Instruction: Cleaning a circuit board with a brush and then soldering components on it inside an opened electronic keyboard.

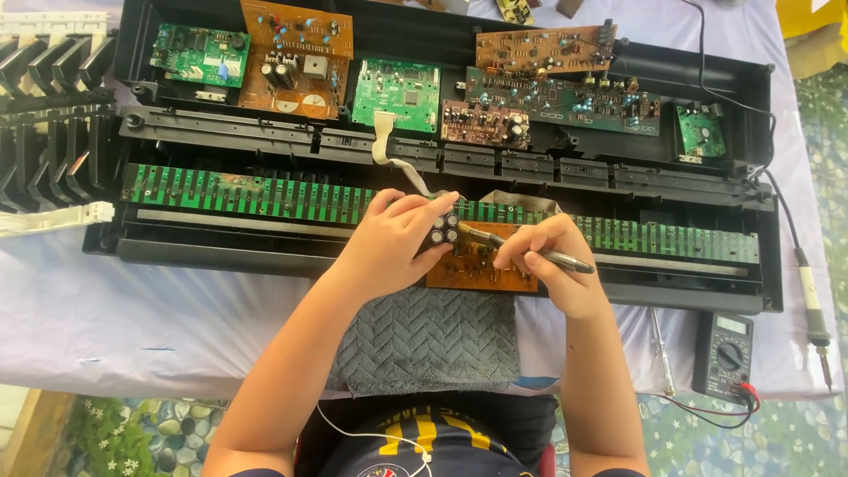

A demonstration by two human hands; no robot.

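My left hand (397, 238) has its grip closed on the brown circuit board (481, 265) with black capacitors (444, 228), my right hand (552, 261) pinches a metal tool (565, 260) over it, above the grey towel (428, 336) and the opened keyboard case (442, 150) on the table (132, 309).

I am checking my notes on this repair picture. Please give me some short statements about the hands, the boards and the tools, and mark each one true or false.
1. The left hand grips the brown circuit board at the end with the black capacitors. True.
2. The right hand holds a hammer. False: it holds a slim metal tool.
3. The multimeter lies inside the keyboard case. False: it lies on the table cloth, near the person's right.
4. A grey towel lies under the board. True.
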